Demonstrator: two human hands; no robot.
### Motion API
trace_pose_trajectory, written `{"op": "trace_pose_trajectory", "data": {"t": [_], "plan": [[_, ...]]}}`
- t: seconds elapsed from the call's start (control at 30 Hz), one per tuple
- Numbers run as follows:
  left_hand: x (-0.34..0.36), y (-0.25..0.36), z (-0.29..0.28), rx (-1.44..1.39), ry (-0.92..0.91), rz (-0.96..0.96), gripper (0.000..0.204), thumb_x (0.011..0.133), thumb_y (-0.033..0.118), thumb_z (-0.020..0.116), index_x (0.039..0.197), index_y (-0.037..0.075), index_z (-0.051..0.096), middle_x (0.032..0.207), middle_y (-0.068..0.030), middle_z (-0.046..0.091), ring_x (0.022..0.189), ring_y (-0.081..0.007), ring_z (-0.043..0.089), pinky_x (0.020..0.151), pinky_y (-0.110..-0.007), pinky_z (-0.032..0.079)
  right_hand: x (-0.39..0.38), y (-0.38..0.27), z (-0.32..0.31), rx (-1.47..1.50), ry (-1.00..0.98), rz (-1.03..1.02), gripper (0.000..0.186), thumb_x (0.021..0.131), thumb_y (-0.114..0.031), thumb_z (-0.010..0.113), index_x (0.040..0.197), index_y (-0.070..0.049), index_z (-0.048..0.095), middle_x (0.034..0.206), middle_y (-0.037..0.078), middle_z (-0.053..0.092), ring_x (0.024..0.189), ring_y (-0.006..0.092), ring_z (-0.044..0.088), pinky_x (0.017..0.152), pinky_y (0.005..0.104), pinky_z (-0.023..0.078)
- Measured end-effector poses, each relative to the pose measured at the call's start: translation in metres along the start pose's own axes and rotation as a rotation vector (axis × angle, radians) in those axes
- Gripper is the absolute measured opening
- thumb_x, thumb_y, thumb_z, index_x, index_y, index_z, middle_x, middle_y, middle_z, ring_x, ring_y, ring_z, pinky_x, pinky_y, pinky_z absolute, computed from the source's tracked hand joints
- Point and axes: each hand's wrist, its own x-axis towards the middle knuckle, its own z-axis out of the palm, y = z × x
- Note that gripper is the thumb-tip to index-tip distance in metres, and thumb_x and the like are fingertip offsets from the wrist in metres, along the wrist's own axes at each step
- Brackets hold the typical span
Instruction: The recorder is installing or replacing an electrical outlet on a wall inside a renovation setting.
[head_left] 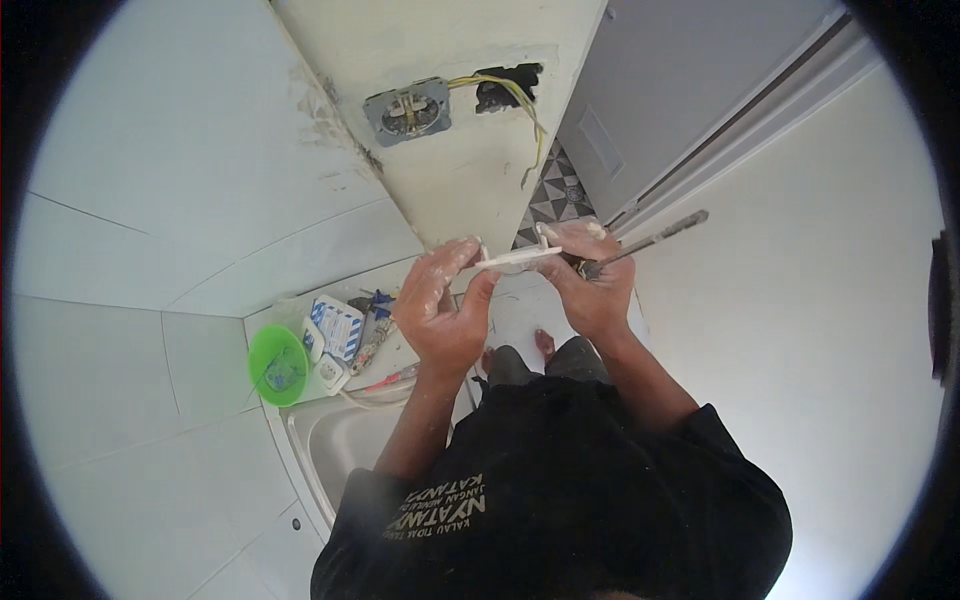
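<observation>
My left hand [445, 300] and my right hand [590, 280], both smeared with white paste, pinch a thin white plastic plate [518, 254] at its two ends. My right hand also grips a long, thin metal tool [660, 235], its dirty shaft pointing up to the right. Beyond my hands, a grey electrical socket fitting [410, 112] hangs on the cream wall panel, with yellowish wires [530, 115] running from a dark rough hole [506, 85] beside it.
Below left are a steel sink [330, 440] and a counter holding a green bowl [264, 365], a white-and-blue box [338, 325], a white socket [330, 372] and several tools. A grey door [680, 70] and patterned floor [560, 190] lie right; my feet [544, 343] show below.
</observation>
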Motion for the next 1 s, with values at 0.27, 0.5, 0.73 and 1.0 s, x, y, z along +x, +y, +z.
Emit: {"op": "trace_pose_trajectory", "data": {"t": [0.27, 0.5, 0.73, 1.0], "plan": [[0.029, -0.001, 0.012, -0.164, -0.036, -0.165, 0.022, 0.086, -0.006, 0.064, 0.108, -0.006, 0.066, 0.1, -0.013, 0.063, 0.09, -0.0183, 0.065, 0.08, -0.028, 0.053, 0.012, 0.014, -0.03, 0.248, 0.117, 0.272, 0.028, 0.08, -0.002, 0.076, 0.107, 0.001, 0.07, 0.09, 0.008, 0.066, 0.074, 0.0121, 0.059, 0.064, 0.0264, 0.047], [0.041, -0.011, 0.035, -0.154, -0.044, -0.195, 0.017, 0.088, -0.001, 0.066, 0.105, -0.005, 0.066, 0.097, -0.0109, 0.066, 0.086, -0.0144, 0.064, 0.078, -0.026, 0.053, 0.025, 0.019, -0.039, 0.331, 0.167, 0.415, 0.023, 0.084, -0.002, 0.072, 0.104, 0.008, 0.068, 0.082, 0.004, 0.057, 0.057, 0.0061, 0.046, 0.047, 0.0217, 0.035], [0.056, -0.027, 0.043, -0.098, -0.075, -0.246, 0.017, 0.091, 0.004, 0.063, 0.105, -0.005, 0.068, 0.091, -0.0093, 0.068, 0.081, -0.0131, 0.065, 0.075, -0.025, 0.053, 0.037, 0.029, -0.041, 0.313, 0.123, 0.475, 0.017, 0.084, -0.005, 0.074, 0.098, 0.003, 0.07, 0.078, 0.001, 0.059, 0.058, 0.0044, 0.048, 0.049, 0.0204, 0.036], [0.059, -0.062, 0.047, 0.123, -0.266, -0.342, 0.021, 0.088, 0.004, 0.059, 0.105, -0.001, 0.07, 0.09, -0.0109, 0.07, 0.078, -0.0136, 0.065, 0.074, -0.027, 0.051, 0.022, 0.108, -0.03, 0.478, 0.01, 0.444, 0.018, 0.082, -0.003, 0.073, 0.099, 0.001, 0.071, 0.082, 0.0, 0.059, 0.061, 0.0054, 0.05, 0.051, 0.0212, 0.039]]}}
